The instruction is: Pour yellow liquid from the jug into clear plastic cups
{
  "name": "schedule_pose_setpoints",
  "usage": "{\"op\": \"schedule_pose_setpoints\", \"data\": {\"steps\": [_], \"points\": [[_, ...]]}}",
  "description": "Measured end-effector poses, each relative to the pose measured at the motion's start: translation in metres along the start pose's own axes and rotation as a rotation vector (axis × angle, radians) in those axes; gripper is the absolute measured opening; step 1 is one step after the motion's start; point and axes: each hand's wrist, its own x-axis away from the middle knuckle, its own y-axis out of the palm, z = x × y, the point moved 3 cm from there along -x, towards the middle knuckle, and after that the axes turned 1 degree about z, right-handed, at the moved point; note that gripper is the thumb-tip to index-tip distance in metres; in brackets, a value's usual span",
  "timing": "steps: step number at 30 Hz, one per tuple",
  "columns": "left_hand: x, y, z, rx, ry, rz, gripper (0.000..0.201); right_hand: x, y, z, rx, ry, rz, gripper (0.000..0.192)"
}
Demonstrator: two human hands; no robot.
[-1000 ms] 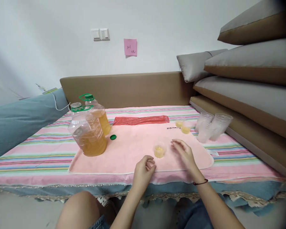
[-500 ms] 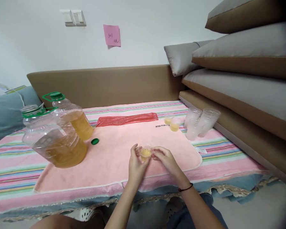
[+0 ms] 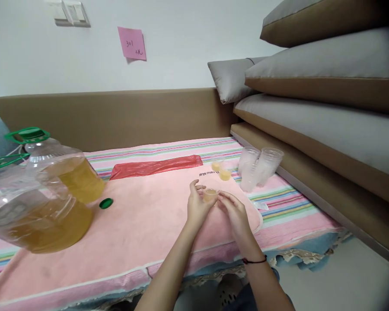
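Head view. Small clear plastic cup (image 3: 210,194), part-filled with amber liquid: held between both hands just above the pink towel (image 3: 142,224), near its far right portion. Left hand (image 3: 198,207): fingers curled round the cup's left side, thumb raised behind the rim. Right hand (image 3: 234,212): fingertips pinching the cup's right wall, a dark cord bracelet at the wrist.

Handling note, as a judgement: the thin wall likely yields under pressure, so a light, even hold from both sides with the rim kept level should avoid slopping the liquid; a slow carry suits a cup this soft.

Position: the cup sits directly between the two hands, touching both, in front of the person's forearms.

Surroundings: two more filled small cups (image 3: 223,170) stand beyond, near the stacked empty clear cups (image 3: 257,167); a green bottle cap (image 3: 106,203) lies loose on the towel, well left; two large oil jugs (image 3: 42,194) with green handles at far left; a red plastic bag (image 3: 157,166) along the towel's far edge.
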Motion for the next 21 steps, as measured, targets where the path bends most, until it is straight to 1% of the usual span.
{"op": "schedule_pose_setpoints", "data": {"steps": [3,6,9,12,15,18,21], "points": [[-0.018,0.026,-0.001,0.047,-0.017,-0.053,0.078,-0.007,-0.012,-0.005,-0.103,0.017,0.108,0.042],[-0.035,0.048,-0.004,0.079,-0.013,-0.096,0.078,-0.014,-0.021,-0.006,-0.203,0.051,0.222,0.047],[-0.048,0.066,-0.010,0.099,-0.014,-0.131,0.079,-0.019,-0.024,-0.005,-0.222,0.076,0.278,0.048],[-0.057,0.082,-0.016,0.120,-0.018,-0.156,0.078,-0.021,-0.024,-0.004,-0.222,0.105,0.290,0.050],[-0.061,0.093,-0.020,0.136,-0.021,-0.171,0.076,-0.022,-0.021,-0.006,-0.202,0.102,0.259,0.047],[-0.064,0.100,-0.022,0.142,-0.031,-0.176,0.075,-0.024,-0.018,-0.010,-0.196,0.099,0.244,0.045],[-0.067,0.104,-0.024,0.146,-0.042,-0.187,0.075,-0.026,-0.018,-0.012,-0.213,0.115,0.273,0.045]]}}
